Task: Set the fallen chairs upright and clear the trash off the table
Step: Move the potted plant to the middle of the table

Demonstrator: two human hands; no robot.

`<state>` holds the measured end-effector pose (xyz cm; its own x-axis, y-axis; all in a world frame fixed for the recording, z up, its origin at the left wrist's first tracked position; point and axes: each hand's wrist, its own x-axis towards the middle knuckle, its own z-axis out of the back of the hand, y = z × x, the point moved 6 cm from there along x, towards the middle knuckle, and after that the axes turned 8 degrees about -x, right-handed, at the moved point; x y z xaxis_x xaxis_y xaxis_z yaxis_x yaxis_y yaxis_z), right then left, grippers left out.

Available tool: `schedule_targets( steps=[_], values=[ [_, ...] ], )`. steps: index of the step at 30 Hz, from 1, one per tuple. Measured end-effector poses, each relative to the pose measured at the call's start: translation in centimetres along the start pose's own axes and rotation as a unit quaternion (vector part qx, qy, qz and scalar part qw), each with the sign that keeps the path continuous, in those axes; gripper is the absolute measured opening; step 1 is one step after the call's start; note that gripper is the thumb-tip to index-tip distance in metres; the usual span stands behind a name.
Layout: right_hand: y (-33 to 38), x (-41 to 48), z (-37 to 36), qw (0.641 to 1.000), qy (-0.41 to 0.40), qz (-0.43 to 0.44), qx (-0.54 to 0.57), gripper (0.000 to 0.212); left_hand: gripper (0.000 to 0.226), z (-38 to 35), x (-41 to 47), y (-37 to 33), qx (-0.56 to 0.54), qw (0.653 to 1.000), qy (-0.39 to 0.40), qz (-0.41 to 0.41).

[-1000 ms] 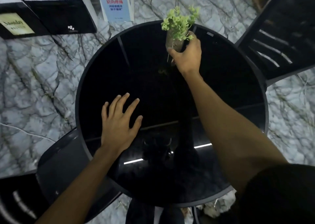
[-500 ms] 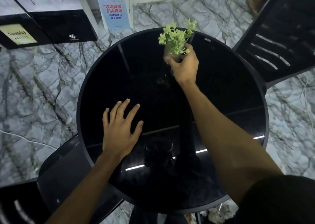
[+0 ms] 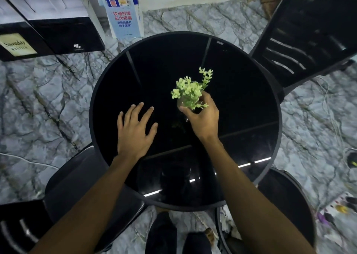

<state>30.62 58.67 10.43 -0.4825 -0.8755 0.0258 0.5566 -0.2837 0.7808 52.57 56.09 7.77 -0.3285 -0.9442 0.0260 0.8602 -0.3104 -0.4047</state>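
Note:
A round black glass table fills the middle of the view. My right hand is closed around a small clear vase holding a green plant sprig, near the table's centre. My left hand lies flat on the glass with fingers spread, a short way left of the plant. A black chair stands at the table's upper right, another black chair at the lower left, and a third seat at the lower right. No trash shows on the tabletop.
Black boxes sit on the marble floor at upper left. A blue-and-white poster stand rises just behind the table. White cables trail over the floor at right, with coloured litter at lower right. My legs stand below the table's edge.
My right hand has drawn the plant from the table's far edge toward its centre. My left hand has stayed flat on the glass.

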Motion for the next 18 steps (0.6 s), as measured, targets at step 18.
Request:
schedule_targets(
  steps=[18],
  values=[
    [-0.4, -3.7, -0.3, 0.999, -0.028, -0.01, -0.028, 0.063, 0.055, -0.4, -0.7, -0.2, 0.003, 1.0, -0.005, -0.017]
  ],
)
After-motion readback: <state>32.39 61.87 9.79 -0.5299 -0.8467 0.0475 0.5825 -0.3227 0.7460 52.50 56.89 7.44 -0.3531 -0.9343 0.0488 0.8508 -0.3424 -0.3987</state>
